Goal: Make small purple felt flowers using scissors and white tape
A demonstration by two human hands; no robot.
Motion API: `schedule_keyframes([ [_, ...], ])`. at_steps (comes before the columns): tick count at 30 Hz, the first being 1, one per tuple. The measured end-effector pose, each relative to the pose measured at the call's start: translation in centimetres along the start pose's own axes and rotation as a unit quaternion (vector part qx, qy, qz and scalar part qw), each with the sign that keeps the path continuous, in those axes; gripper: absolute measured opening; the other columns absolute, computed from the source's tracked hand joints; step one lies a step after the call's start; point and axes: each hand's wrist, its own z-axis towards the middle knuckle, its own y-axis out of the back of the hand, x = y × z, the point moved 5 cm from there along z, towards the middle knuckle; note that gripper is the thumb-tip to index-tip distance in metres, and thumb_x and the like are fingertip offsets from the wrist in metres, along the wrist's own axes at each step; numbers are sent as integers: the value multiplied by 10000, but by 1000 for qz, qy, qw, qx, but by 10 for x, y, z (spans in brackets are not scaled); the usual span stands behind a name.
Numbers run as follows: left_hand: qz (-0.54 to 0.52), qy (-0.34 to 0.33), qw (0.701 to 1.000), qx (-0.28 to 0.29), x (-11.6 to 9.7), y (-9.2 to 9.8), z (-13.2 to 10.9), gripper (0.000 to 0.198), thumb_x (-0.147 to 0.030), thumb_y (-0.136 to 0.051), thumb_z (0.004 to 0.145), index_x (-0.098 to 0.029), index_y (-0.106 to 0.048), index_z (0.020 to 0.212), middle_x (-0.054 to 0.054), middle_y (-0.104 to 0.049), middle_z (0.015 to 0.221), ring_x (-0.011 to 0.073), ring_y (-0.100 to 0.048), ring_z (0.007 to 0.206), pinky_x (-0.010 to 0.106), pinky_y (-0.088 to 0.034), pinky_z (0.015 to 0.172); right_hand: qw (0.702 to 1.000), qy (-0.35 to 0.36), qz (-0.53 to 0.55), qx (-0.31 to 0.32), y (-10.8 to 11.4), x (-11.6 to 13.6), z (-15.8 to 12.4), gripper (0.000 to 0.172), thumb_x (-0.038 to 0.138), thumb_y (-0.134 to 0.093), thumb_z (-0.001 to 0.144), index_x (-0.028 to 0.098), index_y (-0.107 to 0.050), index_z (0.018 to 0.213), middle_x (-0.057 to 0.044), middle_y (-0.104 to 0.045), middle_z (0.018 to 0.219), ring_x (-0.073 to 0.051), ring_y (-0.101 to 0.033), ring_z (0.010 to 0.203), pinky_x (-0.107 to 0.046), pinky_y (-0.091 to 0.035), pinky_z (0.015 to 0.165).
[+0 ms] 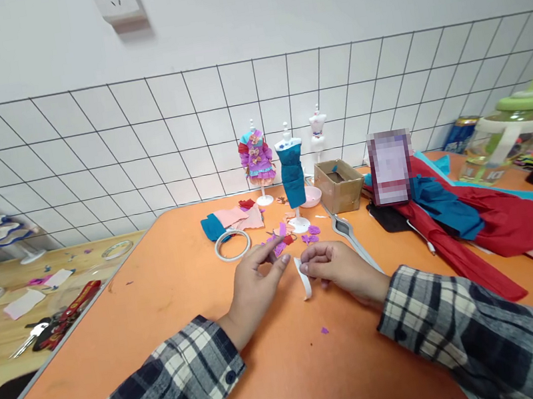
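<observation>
A short strip of white double-sided tape (304,280) hangs from the fingertips of my right hand (342,270), its lower end curling above the orange table. My left hand (254,281) is held just left of the strip, fingers and thumb apart, with nothing visible in it. Behind the hands stands a small mannequin wrapped in teal cloth (292,174). Purple and red scraps (310,238) lie around its base. A roll of tape (232,245) rests flat beyond my left hand, beside folded pink and teal cloth (234,218).
Further back are a mannequin in a purple ruffled dress (257,160), a bare white mannequin (318,130), a pink bowl (313,196) and a cardboard box (340,186). To the right are a phone (392,167), red cloth (506,215) and a green-lidded jug (503,128). Keys (30,338) lie left.
</observation>
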Motion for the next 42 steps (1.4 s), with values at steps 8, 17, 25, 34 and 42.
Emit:
schedule_keyframes([
  [8,-108,78,983,127,10,-17,-4,264,-400,-592,812,-148,-645,756,16,-593,708,163,-514,693,271,-407,670,1000,1,14,-16,-1,3,-1,257,355,-716,680,152,-630,812,-7,-623,677,-119,-598,613,-175,-426,426],
  [17,-59,78,988,123,0,-17,-8,142,-290,-640,772,-149,-632,752,18,-606,757,172,-538,763,277,-407,739,1000,11,2,9,-6,0,-2,269,404,-673,726,166,-585,816,16,-569,686,-126,-588,511,-294,-527,505],
  [25,-380,195,888,168,5,-35,-27,115,-239,-651,785,-130,-659,818,37,-611,809,157,-560,791,293,-434,793,890,347,-291,-51,-9,37,-26,85,155,-535,833,199,-596,794,-26,-596,813,-149,-563,753,-267,-453,649],
  [34,-366,181,903,135,6,-29,-18,167,-297,-681,792,-136,-644,816,31,-620,792,153,-581,767,308,-465,796,982,162,-91,-38,-2,18,-8,191,330,-614,797,185,-607,922,-23,-654,785,-154,-628,715,-278,-506,666],
  [42,-204,124,962,132,5,-22,-11,194,-333,-671,775,-143,-633,774,8,-589,736,133,-539,711,253,-445,696,983,142,-105,-55,4,15,-2,187,263,-664,721,180,-621,883,-23,-656,806,-156,-617,754,-299,-492,729],
])
